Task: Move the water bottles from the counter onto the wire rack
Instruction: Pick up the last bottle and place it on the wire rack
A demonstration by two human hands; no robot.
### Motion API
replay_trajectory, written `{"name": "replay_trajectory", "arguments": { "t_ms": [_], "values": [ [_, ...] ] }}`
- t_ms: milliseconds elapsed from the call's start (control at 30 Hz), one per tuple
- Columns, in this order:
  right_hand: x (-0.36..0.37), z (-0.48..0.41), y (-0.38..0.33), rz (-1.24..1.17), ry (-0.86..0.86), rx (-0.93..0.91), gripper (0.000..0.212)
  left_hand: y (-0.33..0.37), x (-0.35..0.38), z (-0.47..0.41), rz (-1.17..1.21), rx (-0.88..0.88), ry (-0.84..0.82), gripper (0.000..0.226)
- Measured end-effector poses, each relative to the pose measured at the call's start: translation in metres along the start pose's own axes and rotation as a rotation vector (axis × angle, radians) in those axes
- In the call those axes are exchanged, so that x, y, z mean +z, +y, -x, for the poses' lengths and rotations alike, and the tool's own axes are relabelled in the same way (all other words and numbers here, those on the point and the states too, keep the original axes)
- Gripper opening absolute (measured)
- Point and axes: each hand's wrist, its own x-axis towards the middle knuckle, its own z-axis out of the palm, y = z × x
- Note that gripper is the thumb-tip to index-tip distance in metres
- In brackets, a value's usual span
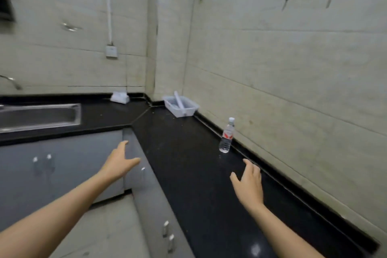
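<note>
One clear water bottle [226, 136] with a white cap and a red label stands upright on the black counter [184, 153], close to the right wall. My right hand [249, 184] hovers over the counter a short way in front of the bottle, fingers spread, holding nothing. My left hand [119, 163] is stretched out past the counter's front edge, above the grey cabinets, fingers straight and empty. No wire rack is in view.
A white plastic basket [181, 106] with a white tube in it sits in the counter's back corner. A white cloth [119, 97] lies by the back wall. A steel sink [37, 116] is at the left. Grey cabinet doors [62, 165] run below.
</note>
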Motion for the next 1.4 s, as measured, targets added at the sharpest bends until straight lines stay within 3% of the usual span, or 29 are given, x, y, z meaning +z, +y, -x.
{"name": "replay_trajectory", "arguments": {
  "t_ms": [133, 267, 600, 900, 1167, 1400],
  "values": [
    [0.064, -0.002, -0.027, 0.041, -0.112, 0.042, 0.060, -0.075, -0.059, -0.009, 0.009, -0.159, 0.114, 0.070],
    [0.100, -0.016, -0.039, 0.063, -0.160, 0.043, 0.061, -0.115, -0.069, -0.029, 0.020, -0.235, 0.130, 0.071],
    [0.157, -0.110, -0.007, 0.007, -0.149, 0.195, 0.060, -0.108, 0.043, -0.126, -0.019, -0.229, -0.086, 0.067],
    [0.213, -0.236, 0.035, -0.040, -0.137, 0.367, 0.060, -0.062, 0.128, -0.266, -0.208, -0.117, -0.258, 0.062],
    [0.245, -0.276, 0.064, -0.017, -0.085, 0.556, 0.059, -0.055, 0.206, -0.345, -0.478, 0.125, -0.345, 0.056],
    [0.246, -0.326, 0.054, -0.058, 0.127, 0.619, 0.065, -0.036, 0.273, -0.420, -0.582, 0.381, -0.512, 0.054]
  ]
}}
